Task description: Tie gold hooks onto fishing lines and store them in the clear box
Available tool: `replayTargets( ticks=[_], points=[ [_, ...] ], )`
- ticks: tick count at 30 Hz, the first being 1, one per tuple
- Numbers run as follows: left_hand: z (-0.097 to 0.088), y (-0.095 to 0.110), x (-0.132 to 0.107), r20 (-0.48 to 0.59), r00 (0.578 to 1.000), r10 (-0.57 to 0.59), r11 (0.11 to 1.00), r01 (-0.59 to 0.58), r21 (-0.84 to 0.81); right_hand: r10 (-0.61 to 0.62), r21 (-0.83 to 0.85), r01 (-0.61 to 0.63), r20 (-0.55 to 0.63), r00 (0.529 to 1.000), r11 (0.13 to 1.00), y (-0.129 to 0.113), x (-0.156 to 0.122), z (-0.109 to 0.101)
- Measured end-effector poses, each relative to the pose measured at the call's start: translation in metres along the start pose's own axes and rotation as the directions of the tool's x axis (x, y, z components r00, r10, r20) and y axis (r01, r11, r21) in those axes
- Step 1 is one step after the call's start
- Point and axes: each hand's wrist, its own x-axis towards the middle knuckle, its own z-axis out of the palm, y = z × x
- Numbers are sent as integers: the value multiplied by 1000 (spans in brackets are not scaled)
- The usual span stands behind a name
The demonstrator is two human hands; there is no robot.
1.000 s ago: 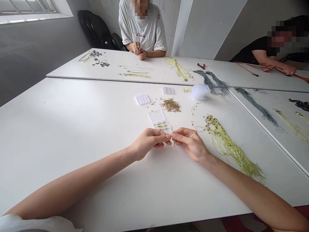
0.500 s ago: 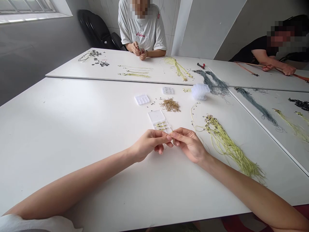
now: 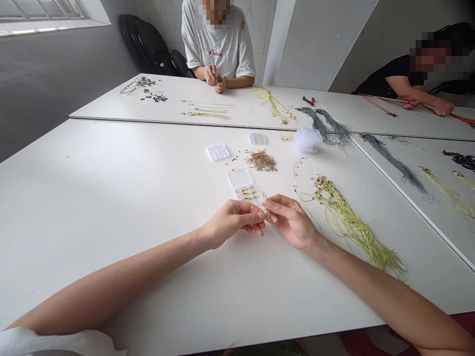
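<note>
Fingertips of my left hand (image 3: 237, 219) and my right hand (image 3: 291, 217) meet over the table, pinching a thin fishing line rig (image 3: 265, 211) with yellow-green line. Its exact shape is mostly hidden by the fingers. Just beyond my hands lies a small clear plastic box (image 3: 240, 176), lid open, with several yellow-green hook rigs in its compartments. Behind it is a pile of small gold metal pieces (image 3: 262, 160). To the right of my right hand a thick bundle of yellow-green lines with hooks (image 3: 356, 227) stretches toward the table's near right side.
Another small clear box (image 3: 218, 153) and a second one with dark pieces (image 3: 257, 138) stand farther back, beside a clear plastic bag (image 3: 308, 141). Grey-blue line bundles (image 3: 326, 126) lie across the table joint. One co-worker (image 3: 218, 54) sits opposite, another (image 3: 419, 84) at the far right.
My left fingers have shifted slightly lower along the line, and the fingertips have moved a little. The co-worker opposite has moved their hands slightly. The boxes and bundles stay put.
</note>
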Motion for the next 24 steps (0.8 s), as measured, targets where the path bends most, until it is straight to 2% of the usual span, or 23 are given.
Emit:
replayTargets(
  ticks=[5, 10, 12, 15, 19, 24],
  points=[
    [0, 2, 0, -13, 999, 30, 999, -30, -23, 0, 0, 0, -13, 1000, 1000, 0, 2, -2],
    [-3, 13, -1, -98, 983, 154, 980, -165, -114, -5, -2, 5, -21, 1000, 1000, 3, 3, -5],
    [-3, 16, -1, -115, 978, 173, 976, -186, -113, -1, -6, 1, -18, 1000, 1000, 3, 4, -6],
    [-2, 15, -1, -105, 983, 150, 984, -159, -84, 3, -10, -3, -24, 1000, 1000, 3, 5, -6],
    [0, 10, -2, -37, 995, 95, 995, -95, -6, 8, -10, -9, -28, 1000, 1000, 3, 5, -5],
    [-1, 8, -2, 32, 999, 39, 996, -42, 77, 47, 2, -47, 27, 999, 999, 2, 5, -5]
  ],
)
